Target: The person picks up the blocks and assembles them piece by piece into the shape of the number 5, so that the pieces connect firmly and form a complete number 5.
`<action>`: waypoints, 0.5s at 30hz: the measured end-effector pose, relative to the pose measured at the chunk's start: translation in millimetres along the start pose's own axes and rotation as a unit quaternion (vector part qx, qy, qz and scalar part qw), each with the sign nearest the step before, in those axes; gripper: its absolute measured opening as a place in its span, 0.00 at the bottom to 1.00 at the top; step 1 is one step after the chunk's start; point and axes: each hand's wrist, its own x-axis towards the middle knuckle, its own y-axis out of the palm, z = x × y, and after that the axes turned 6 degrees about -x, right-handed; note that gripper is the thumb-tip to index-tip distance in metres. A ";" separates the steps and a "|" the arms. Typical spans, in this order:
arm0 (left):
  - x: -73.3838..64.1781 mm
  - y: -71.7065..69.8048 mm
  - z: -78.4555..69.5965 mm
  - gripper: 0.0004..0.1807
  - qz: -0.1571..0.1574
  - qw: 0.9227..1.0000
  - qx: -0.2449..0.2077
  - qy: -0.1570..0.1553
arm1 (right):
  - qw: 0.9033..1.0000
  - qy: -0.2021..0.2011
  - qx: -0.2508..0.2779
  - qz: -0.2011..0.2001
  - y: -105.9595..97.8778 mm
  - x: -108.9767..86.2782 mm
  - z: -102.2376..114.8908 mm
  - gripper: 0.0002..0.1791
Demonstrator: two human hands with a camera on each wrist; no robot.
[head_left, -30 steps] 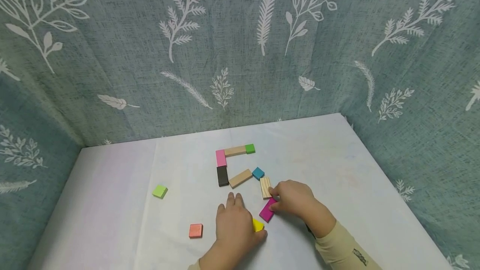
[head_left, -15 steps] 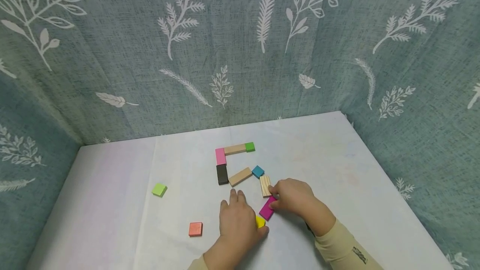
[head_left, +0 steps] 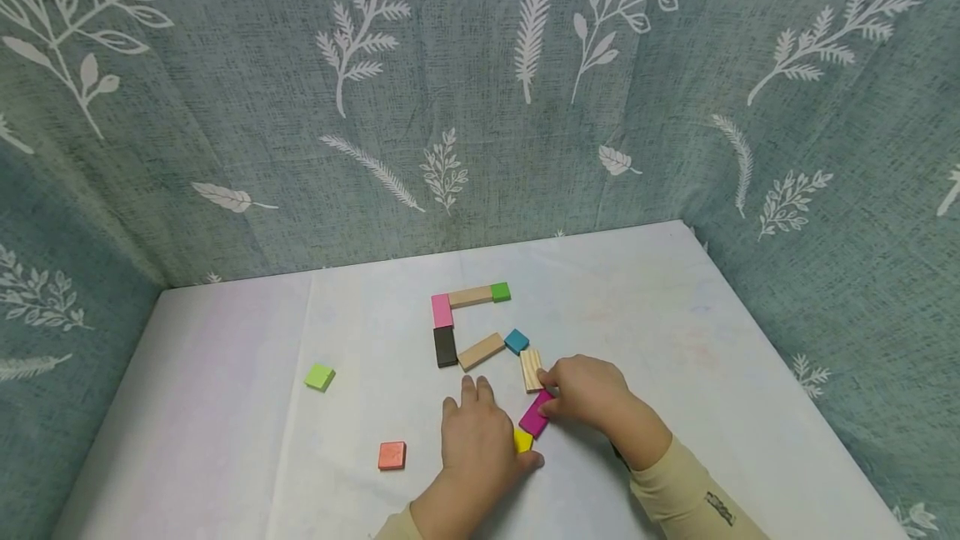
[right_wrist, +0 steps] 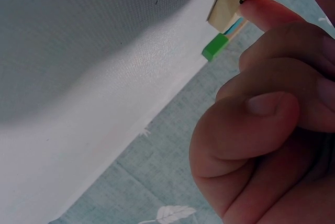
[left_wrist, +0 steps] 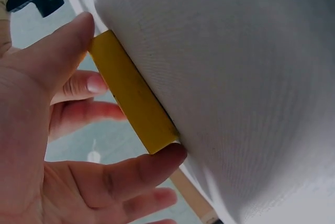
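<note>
My left hand [head_left: 480, 444] pinches a yellow block [left_wrist: 133, 93] between thumb and index finger, its other fingers stretched forward over the white table. In the head view the yellow block's upper end meets a magenta block [head_left: 535, 415]. My right hand [head_left: 588, 394] has its thumb on the magenta block's right side. Its index fingertip touches a plain wooden block [head_left: 530, 371], while the other fingers are curled in. From there a blue block [head_left: 516, 341], another wooden block [head_left: 481, 352], and a black block [head_left: 445, 347] continue the curving row.
A pink block [head_left: 442, 311], a long wooden block [head_left: 471, 297] and a green block [head_left: 500, 292] extend the row at the back. Loose on the left lie a lime block [head_left: 319, 377] and a coral block [head_left: 392, 455]. Patterned cloth [head_left: 465, 90] walls the white table [head_left: 225, 407].
The left hand has shifted right and slightly forward, bringing the yellow block up against the magenta one. The right hand has stayed in place at the magenta and wooden blocks.
</note>
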 end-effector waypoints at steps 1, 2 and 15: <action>0.2 0.0 -0.2 0.53 0.000 1.000 -0.001 -0.001 | 1.000 0.001 0.000 0.001 -0.1 -0.1 0.1 0.28; 0.2 0.2 -0.3 0.55 -0.001 1.000 -0.001 -0.001 | 1.000 0.001 0.000 0.001 -0.3 -0.2 0.3 0.28; -1.6 -0.4 1.2 0.59 -0.006 1.000 -0.004 -0.011 | 1.000 0.004 0.001 0.012 -0.9 -0.7 0.3 0.29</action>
